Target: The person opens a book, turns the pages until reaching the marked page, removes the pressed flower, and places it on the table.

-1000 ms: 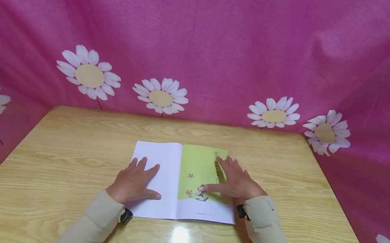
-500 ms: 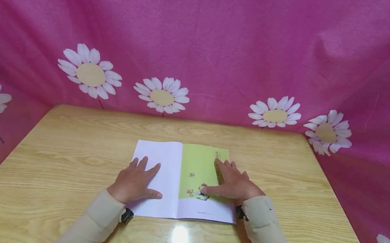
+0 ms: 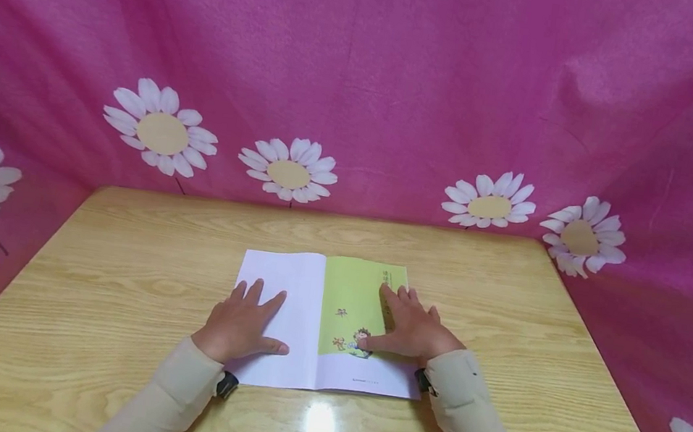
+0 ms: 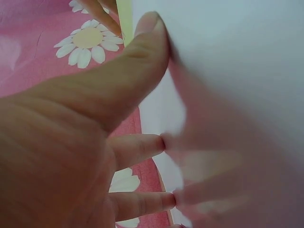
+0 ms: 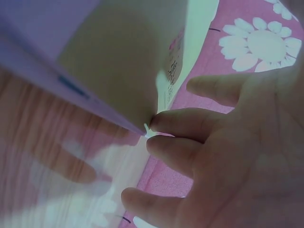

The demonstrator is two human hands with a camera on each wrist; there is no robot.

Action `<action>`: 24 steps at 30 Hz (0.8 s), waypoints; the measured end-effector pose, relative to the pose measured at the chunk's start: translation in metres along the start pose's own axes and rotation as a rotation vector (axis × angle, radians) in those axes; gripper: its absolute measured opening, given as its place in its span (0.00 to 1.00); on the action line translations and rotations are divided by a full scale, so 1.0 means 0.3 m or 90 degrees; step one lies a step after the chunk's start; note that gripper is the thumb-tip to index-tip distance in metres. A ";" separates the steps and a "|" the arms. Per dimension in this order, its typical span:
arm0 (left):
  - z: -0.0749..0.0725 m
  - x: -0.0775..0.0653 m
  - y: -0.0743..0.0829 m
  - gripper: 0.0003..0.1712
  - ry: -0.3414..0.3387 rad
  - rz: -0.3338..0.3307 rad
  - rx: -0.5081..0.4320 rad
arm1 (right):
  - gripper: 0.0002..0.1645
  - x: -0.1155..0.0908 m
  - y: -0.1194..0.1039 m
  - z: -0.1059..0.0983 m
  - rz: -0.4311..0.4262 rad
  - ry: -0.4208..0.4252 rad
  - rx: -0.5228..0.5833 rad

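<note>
Steadying an open booklet (image 3: 330, 301) flat under both hands, most likely, at lower centre of the head view on a wooden counter (image 3: 128, 275). Resting the left hand (image 3: 234, 327) on the white left page (image 3: 296, 312), with fingers spread and nearly straight, gripping nothing. Laying the right hand (image 3: 415, 331) across the outer edge of the green page (image 3: 346, 289), with fingers apart and slightly bent, thumb on the paper; no firm grip visible. Cannot tell from the right wrist view about any hooking of a fingertip under that edge. Probably at a pause between opening and leafing or closing. Should call next for light pressure on the left and a curl of the right fingers round the outer edge, in case of a turn; otherwise only for smoothing down the fold (image 3: 319, 333).

Looking thin and soft, slightly arched near the fold. Blank on the left; green above a white strip on the right. Printed with a cartoon figure (image 3: 361, 335) partly under the right thumb, plus a column of characters (image 3: 386, 277) at upper right, partly covered, too small to read.
</note>
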State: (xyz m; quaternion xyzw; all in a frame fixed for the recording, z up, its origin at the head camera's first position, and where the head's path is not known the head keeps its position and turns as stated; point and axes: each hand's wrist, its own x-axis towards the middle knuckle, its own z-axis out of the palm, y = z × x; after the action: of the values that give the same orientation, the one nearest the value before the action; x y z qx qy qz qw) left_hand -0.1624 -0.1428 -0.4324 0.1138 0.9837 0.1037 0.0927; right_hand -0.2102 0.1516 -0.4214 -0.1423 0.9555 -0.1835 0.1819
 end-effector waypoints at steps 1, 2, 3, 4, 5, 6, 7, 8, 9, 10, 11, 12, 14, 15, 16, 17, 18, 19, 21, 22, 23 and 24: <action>-0.001 0.000 0.000 0.54 0.001 0.000 -0.001 | 0.70 0.000 -0.001 0.000 -0.001 0.001 0.000; -0.002 -0.001 0.000 0.54 0.001 -0.001 -0.001 | 0.70 -0.001 -0.003 -0.001 -0.003 0.001 0.003; -0.003 -0.001 0.000 0.54 0.001 -0.001 -0.001 | 0.70 -0.001 -0.004 -0.001 -0.004 0.000 0.004; -0.004 -0.001 0.001 0.54 0.001 -0.002 -0.001 | 0.70 -0.001 -0.004 -0.001 -0.006 0.000 0.004; -0.004 -0.001 0.001 0.54 0.001 -0.002 -0.002 | 0.70 -0.002 -0.006 0.000 -0.007 0.001 0.004; -0.004 -0.001 0.001 0.54 0.000 -0.003 -0.004 | 0.70 -0.002 -0.006 0.000 -0.010 0.001 0.007; -0.003 -0.001 0.001 0.54 -0.001 -0.004 -0.006 | 0.70 -0.002 -0.007 0.001 -0.011 0.002 0.008; -0.003 -0.001 0.001 0.54 -0.002 -0.005 -0.007 | 0.70 -0.003 -0.008 0.002 -0.010 0.001 0.011; -0.002 -0.001 0.000 0.54 -0.003 -0.005 -0.008 | 0.70 -0.003 -0.008 0.003 -0.009 0.001 0.012; -0.001 0.000 0.000 0.54 -0.003 -0.005 -0.009 | 0.70 -0.004 -0.009 0.004 -0.008 0.003 0.015; 0.000 -0.001 -0.001 0.54 -0.004 -0.004 -0.009 | 0.70 -0.004 -0.009 0.006 -0.007 0.003 0.017; 0.001 -0.001 -0.001 0.54 -0.004 -0.004 -0.009 | 0.70 -0.004 -0.009 0.007 -0.005 0.004 0.021; 0.003 0.000 -0.001 0.54 -0.002 -0.003 -0.007 | 0.70 -0.004 -0.010 0.009 -0.001 0.006 0.021; 0.003 -0.001 -0.001 0.54 -0.002 -0.003 -0.005 | 0.70 -0.003 -0.010 0.010 -0.001 0.007 0.022; 0.003 0.000 -0.001 0.54 -0.001 -0.003 -0.005 | 0.70 -0.003 -0.010 0.011 -0.002 0.008 0.017; 0.003 0.000 -0.001 0.54 -0.001 -0.003 -0.004 | 0.70 -0.003 -0.010 0.012 -0.002 0.010 0.012; 0.003 0.000 -0.001 0.54 -0.001 -0.003 -0.004 | 0.70 -0.002 -0.010 0.013 -0.002 0.011 0.007; 0.003 0.000 -0.001 0.54 0.000 -0.003 -0.004 | 0.70 -0.002 -0.012 0.012 -0.004 0.014 0.003; 0.003 0.000 -0.002 0.54 0.000 -0.002 -0.003 | 0.70 -0.003 -0.014 0.013 -0.007 0.019 -0.010; 0.003 0.000 -0.002 0.54 0.000 -0.002 -0.003 | 0.70 -0.002 -0.015 0.013 -0.008 0.022 -0.017; 0.003 0.000 -0.002 0.54 0.001 -0.001 -0.003 | 0.70 -0.003 -0.016 0.014 -0.009 0.023 -0.020; 0.003 0.000 -0.003 0.54 0.001 -0.001 -0.002 | 0.70 -0.002 -0.018 0.014 -0.010 0.025 -0.022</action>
State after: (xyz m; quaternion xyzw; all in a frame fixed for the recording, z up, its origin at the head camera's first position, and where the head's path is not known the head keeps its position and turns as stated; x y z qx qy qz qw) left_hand -0.1624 -0.1433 -0.4334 0.1131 0.9837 0.1053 0.0920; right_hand -0.2068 0.1459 -0.4227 -0.1491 0.9608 -0.1709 0.1592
